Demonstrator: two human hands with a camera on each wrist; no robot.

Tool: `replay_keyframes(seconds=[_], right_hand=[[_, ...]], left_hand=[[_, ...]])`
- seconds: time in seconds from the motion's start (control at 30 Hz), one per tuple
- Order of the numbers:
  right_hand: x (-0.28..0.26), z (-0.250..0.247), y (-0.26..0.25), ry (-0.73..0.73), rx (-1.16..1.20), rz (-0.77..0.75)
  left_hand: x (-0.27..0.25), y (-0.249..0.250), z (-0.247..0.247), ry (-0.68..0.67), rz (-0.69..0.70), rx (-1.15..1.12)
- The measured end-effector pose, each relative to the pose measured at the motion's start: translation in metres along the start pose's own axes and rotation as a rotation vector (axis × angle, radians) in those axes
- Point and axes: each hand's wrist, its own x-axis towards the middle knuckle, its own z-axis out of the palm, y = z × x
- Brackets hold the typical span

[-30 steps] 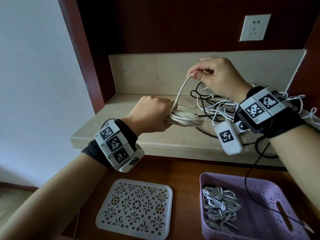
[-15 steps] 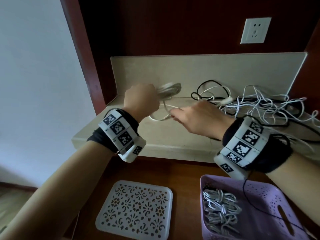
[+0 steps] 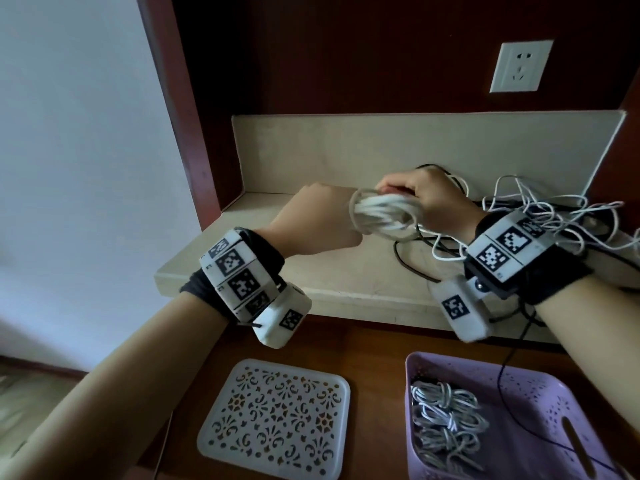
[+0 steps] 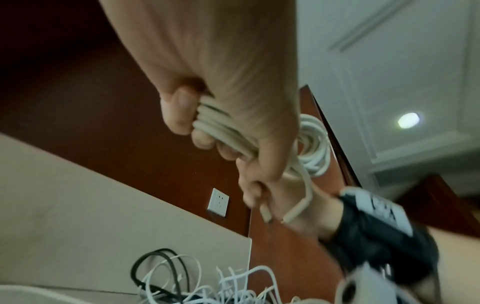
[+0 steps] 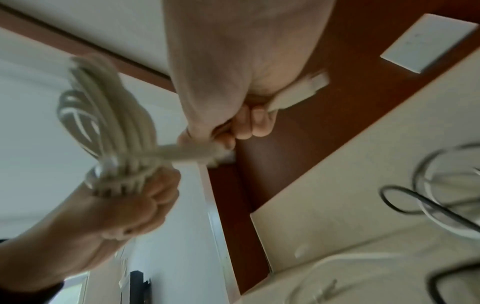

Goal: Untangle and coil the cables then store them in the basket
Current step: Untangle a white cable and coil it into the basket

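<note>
My left hand grips a coiled white cable above the beige ledge, fingers curled round the loops. My right hand sits against the coil's right side and pinches the cable's free end with its plug, wrapping it round the bundle. A tangle of white and black cables lies on the ledge behind the right wrist. The purple basket stands at the bottom right with several coiled white cables inside.
A white perforated lid lies on the brown wooden table left of the basket. The beige ledge has an upstand behind it. A wall socket sits on the dark wood panel above. A pale wall is to the left.
The right hand has risen from the ledge to the coil's right side with the cable end. The left hand has dropped slightly and turned the coil toward the right hand.
</note>
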Motion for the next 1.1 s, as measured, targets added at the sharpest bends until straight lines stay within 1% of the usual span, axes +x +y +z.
replay_keyframes(seconds=[0.07,0.13,0.2,0.27,0.33,0.37,0.4,0.47,0.53,0.6,0.67,0.77,0.8,0.87,0.93,0.97,1.0,1.07,1.1], right_hand=[[-0.008,0.010,0.007,0.005,0.020,0.102],[-0.012,0.019,0.009,0.017,0.084,0.178],[-0.014,0.023,0.005,-0.018,0.214,0.203],[-0.014,0.025,0.000,-0.096,0.413,0.243],[-0.014,0.025,-0.004,-0.120,0.570,0.303],[-0.013,0.027,-0.005,-0.106,0.579,0.307],[-0.013,0.029,-0.007,-0.087,0.540,0.300],[-0.011,0.033,-0.009,-0.040,0.366,0.268],[-0.009,0.037,-0.014,-0.027,0.141,0.233],[-0.010,0.041,-0.021,-0.092,-0.090,0.192],[-0.010,0.044,-0.029,-0.159,-0.315,0.137],[-0.012,0.038,-0.037,-0.236,-0.568,0.056],[-0.012,0.035,-0.038,-0.281,-0.653,0.019],[-0.014,0.030,-0.042,-0.320,-0.749,-0.077],[-0.014,0.025,-0.044,-0.314,-0.807,-0.202],[-0.012,0.022,-0.044,-0.254,-0.849,-0.283],[-0.010,0.020,-0.044,-0.192,-0.902,-0.354],[-0.005,0.017,-0.043,-0.131,-0.960,-0.477],[-0.001,0.013,-0.046,-0.114,-0.950,-0.535]], left_hand=[[0.000,-0.006,0.002,0.072,-0.053,-0.133],[0.000,-0.008,0.006,0.094,-0.105,-0.246],[-0.001,-0.007,0.007,0.109,-0.139,-0.389],[-0.003,-0.003,0.005,0.074,-0.156,-0.590],[-0.004,0.001,0.000,0.056,-0.171,-0.739],[-0.003,0.001,-0.001,0.062,-0.205,-0.792],[0.000,0.000,-0.002,0.077,-0.252,-0.819],[0.004,-0.003,0.001,0.108,-0.360,-0.817],[0.008,-0.008,0.004,0.125,-0.451,-0.734],[0.011,-0.017,0.009,0.138,-0.526,-0.627],[0.012,-0.025,0.013,0.132,-0.579,-0.578],[0.014,-0.030,0.014,0.035,-0.614,-0.516],[0.015,-0.030,0.014,-0.006,-0.616,-0.461],[0.017,-0.032,0.014,-0.061,-0.601,-0.287],[0.016,-0.035,0.011,-0.135,-0.590,-0.057],[0.016,-0.035,0.009,-0.184,-0.586,0.040],[0.015,-0.035,0.009,-0.232,-0.577,0.109],[0.015,-0.029,0.010,-0.326,-0.524,0.212],[0.015,-0.024,0.012,-0.372,-0.476,0.265]])
